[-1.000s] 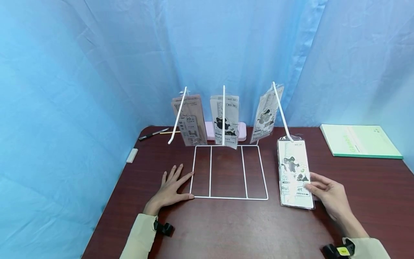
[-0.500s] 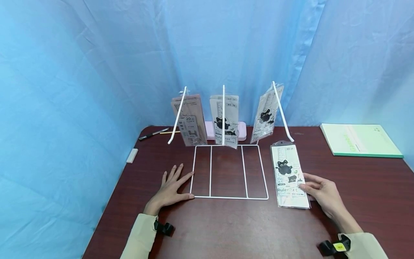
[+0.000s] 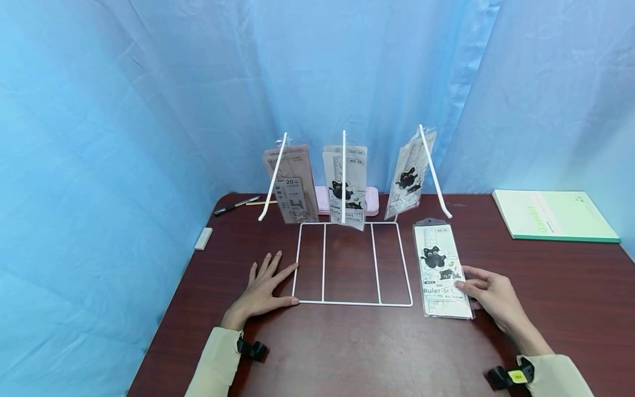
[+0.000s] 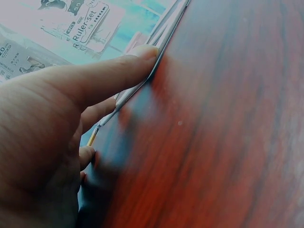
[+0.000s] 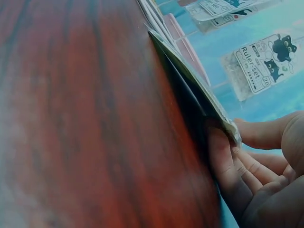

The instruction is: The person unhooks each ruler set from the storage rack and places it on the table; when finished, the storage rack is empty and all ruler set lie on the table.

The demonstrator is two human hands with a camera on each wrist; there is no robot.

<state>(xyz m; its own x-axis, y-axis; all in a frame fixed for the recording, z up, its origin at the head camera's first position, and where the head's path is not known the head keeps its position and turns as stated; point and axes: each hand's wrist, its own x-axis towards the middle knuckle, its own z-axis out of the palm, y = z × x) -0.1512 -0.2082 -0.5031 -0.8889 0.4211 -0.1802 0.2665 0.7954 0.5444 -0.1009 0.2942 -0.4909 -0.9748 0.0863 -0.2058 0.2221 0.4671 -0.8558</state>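
Counter (image 3: 347, 353), wire rack (image 3: 352, 264), ruler packet (image 3: 441, 270): the packet, tilted up off a hook a second ago, now lies nearly flat beside the rack. Right hand (image 3: 488, 295) pinches its near edge, fingers (image 5: 228, 166) curled beneath. Left hand (image 3: 263, 289) rests flat, fingers spread, touching the rack's corner.

Bare table (image 3: 347, 353) in front, white wire rack (image 3: 352, 263) between hands, hanging ruler packets (image 3: 345, 184) blocking the rear

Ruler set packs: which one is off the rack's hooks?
The ruler set pack at the right hand, right of the wire rack; the other packs hang upright on hooks.
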